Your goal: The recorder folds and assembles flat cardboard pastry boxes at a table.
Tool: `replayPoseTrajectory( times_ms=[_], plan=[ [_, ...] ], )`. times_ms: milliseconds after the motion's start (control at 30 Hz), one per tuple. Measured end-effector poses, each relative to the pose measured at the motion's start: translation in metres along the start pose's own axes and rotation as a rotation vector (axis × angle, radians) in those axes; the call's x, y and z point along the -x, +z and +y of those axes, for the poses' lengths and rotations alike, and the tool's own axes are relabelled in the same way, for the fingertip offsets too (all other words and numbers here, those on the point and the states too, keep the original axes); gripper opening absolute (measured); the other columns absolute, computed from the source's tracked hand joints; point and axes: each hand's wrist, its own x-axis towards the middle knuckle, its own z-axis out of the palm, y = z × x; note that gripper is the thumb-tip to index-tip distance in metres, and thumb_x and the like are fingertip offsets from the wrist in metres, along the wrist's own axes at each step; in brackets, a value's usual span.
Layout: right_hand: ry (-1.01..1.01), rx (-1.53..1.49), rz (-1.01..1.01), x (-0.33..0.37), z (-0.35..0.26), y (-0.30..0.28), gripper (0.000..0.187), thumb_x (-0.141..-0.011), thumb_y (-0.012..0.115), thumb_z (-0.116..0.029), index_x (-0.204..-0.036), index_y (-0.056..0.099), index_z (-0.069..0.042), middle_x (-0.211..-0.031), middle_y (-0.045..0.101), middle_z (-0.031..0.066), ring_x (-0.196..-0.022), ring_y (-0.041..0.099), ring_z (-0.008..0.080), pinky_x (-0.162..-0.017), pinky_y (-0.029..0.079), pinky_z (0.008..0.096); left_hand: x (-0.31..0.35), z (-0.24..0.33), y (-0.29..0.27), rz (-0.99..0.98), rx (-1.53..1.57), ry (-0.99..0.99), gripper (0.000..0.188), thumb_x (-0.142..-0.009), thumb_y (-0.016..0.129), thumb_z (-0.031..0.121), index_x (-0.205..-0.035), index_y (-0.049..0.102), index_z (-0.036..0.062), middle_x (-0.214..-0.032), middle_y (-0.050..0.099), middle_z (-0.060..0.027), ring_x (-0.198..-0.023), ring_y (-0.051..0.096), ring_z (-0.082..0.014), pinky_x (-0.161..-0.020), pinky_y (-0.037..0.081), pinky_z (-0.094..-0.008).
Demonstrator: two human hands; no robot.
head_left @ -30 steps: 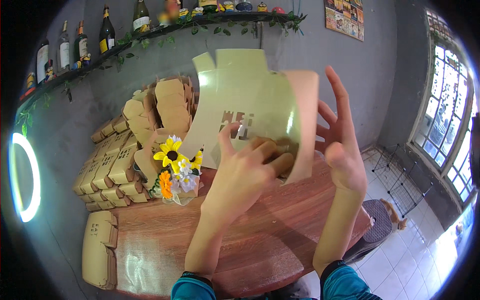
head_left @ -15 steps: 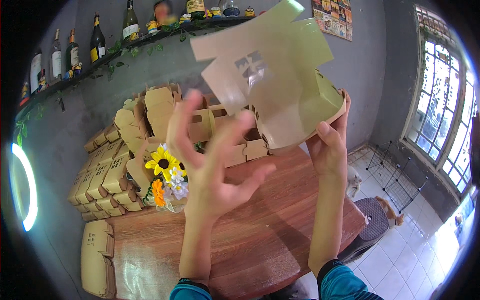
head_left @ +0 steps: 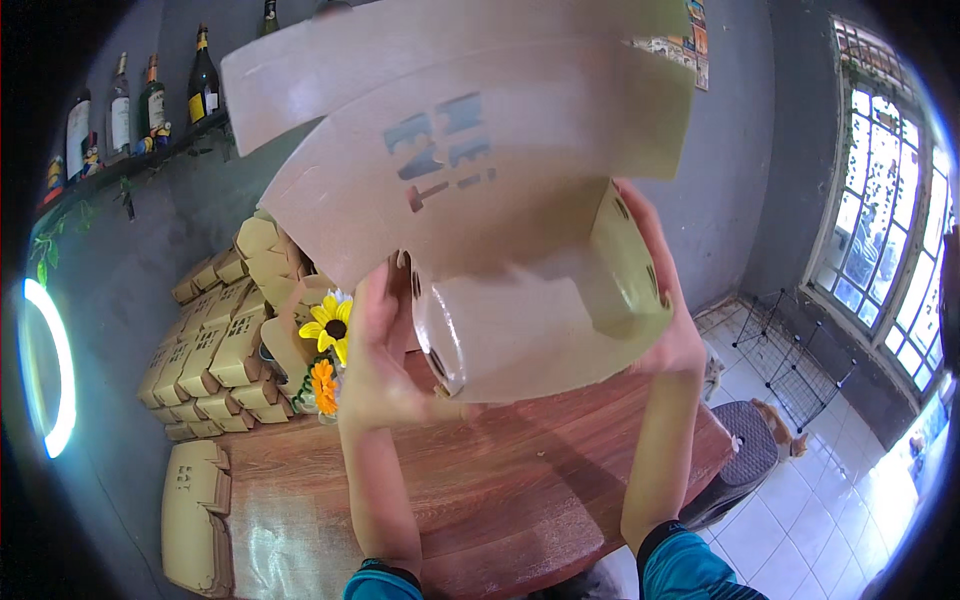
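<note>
A partly folded brown cardboard takeaway box (head_left: 530, 345) is held up in front of me, its slotted side walls raised. The wide lid panel (head_left: 330, 180) with cut-out lettering stands open above it and runs past the top edge of the view. My left hand (head_left: 378, 355) grips the box's left side, some fingers hidden behind the cardboard. On the opposite side, my right hand (head_left: 672, 325) is wrapped round the right wall from outside. A glossy film or coating shines on the box's inner surface.
Folded brown boxes (head_left: 205, 345) are stacked at the table's back left. Flat box blanks (head_left: 195, 520) lie at the left edge of the wooden table (head_left: 500, 490). Artificial flowers (head_left: 325, 330) stand behind my left hand. A stool (head_left: 740, 450) and wire panels (head_left: 795, 370) are at right.
My left hand has gone from spread fingers in the air to holding the box's left side. The box has come nearer and turned, and its lid fills more of the view.
</note>
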Motion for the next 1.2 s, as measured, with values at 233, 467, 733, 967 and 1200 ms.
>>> replayPoseTrajectory(
  times_ms=[233,467,733,967,1200],
  plan=[
    [-0.067,0.088,0.074,0.048,0.035,-0.045,0.144,-0.042,0.096,-0.052,-0.151,0.023,0.008,-0.148,0.039,0.0149,-0.139,0.036,0.0241,-0.114,0.026,0.0334,0.028,-0.022,-0.052,0.109,-0.059,-0.063,0.130,-0.033,0.096,0.052,-0.139,0.045,-0.0023,-0.129,0.058,-0.0112,-0.117,0.057,-0.0212,-0.102,0.042,-0.0358],
    [-0.146,0.230,-0.047,0.014,0.019,-0.021,0.145,-0.040,0.097,-0.050,-0.150,0.023,0.009,-0.147,0.040,0.0148,-0.138,0.038,0.0236,-0.113,0.026,0.0327,0.025,-0.020,-0.038,0.104,-0.040,-0.140,0.131,-0.034,0.098,0.047,-0.141,0.041,-0.0026,-0.133,0.053,-0.0120,-0.121,0.053,-0.0220,-0.104,0.039,-0.0365],
    [-0.211,0.356,-0.131,0.000,0.001,-0.005,0.144,-0.038,0.097,-0.047,-0.149,0.024,0.009,-0.145,0.042,0.0143,-0.136,0.040,0.0232,-0.112,0.028,0.0324,-0.005,-0.026,-0.021,0.019,0.025,-0.245,0.134,-0.037,0.099,0.043,-0.145,0.033,-0.0032,-0.141,0.046,-0.0133,-0.129,0.046,-0.0241,-0.109,0.035,-0.0390],
    [-0.166,0.213,-0.132,-0.005,-0.004,0.004,0.130,-0.042,0.098,-0.034,-0.145,0.029,0.006,-0.136,0.049,0.0122,-0.128,0.047,0.0233,-0.108,0.034,0.0346,0.014,0.000,-0.017,-0.031,0.044,-0.338,0.138,-0.040,0.100,0.039,-0.149,0.027,-0.0036,-0.147,0.039,-0.0145,-0.135,0.041,-0.0260,-0.113,0.031,-0.0412],
    [-0.100,0.282,-0.023,0.003,-0.006,0.003,0.117,-0.047,0.096,-0.027,-0.142,0.035,0.004,-0.130,0.054,0.0112,-0.123,0.051,0.0222,-0.105,0.039,0.0350,0.012,0.000,-0.008,-0.113,0.108,-0.440,0.141,-0.043,0.101,0.035,-0.152,0.020,-0.0041,-0.154,0.033,-0.0157,-0.141,0.035,-0.0278,-0.117,0.028,-0.0434]
  ],
)
